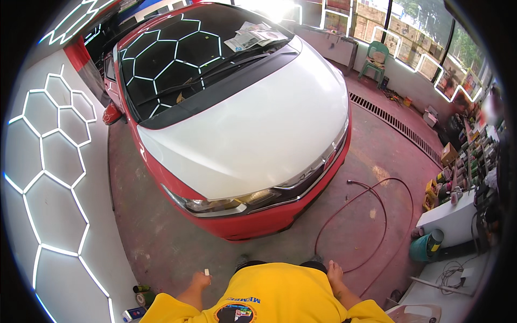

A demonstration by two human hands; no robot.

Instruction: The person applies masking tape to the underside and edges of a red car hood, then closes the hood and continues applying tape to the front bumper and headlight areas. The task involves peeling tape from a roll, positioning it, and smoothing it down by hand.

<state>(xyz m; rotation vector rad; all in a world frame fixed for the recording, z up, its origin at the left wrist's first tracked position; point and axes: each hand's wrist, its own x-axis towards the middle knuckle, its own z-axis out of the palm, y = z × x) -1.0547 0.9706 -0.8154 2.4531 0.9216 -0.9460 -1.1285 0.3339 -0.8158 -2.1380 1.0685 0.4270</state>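
Observation:
Low in the view, left of my yellow shirt, my left hand [201,280] is closed around a small pale block [207,272]. Its top sticks up past the fingers; I cannot make out its exact kind. My right hand [334,272] hangs on the other side of my body, fingers loosely apart, holding nothing that I can see. In front of me stands a red car [229,225] with a white hood [253,129], its headlight [215,205] facing me. Neither hand touches the car.
A red hose [385,215] lies coiled on the floor at the right. Beyond it are a drain grate [396,125], a green chair [375,59] and shelves of cans [468,167]. Newspapers [256,37] lie on the windshield. A white wall [59,204] with light strips bounds the left.

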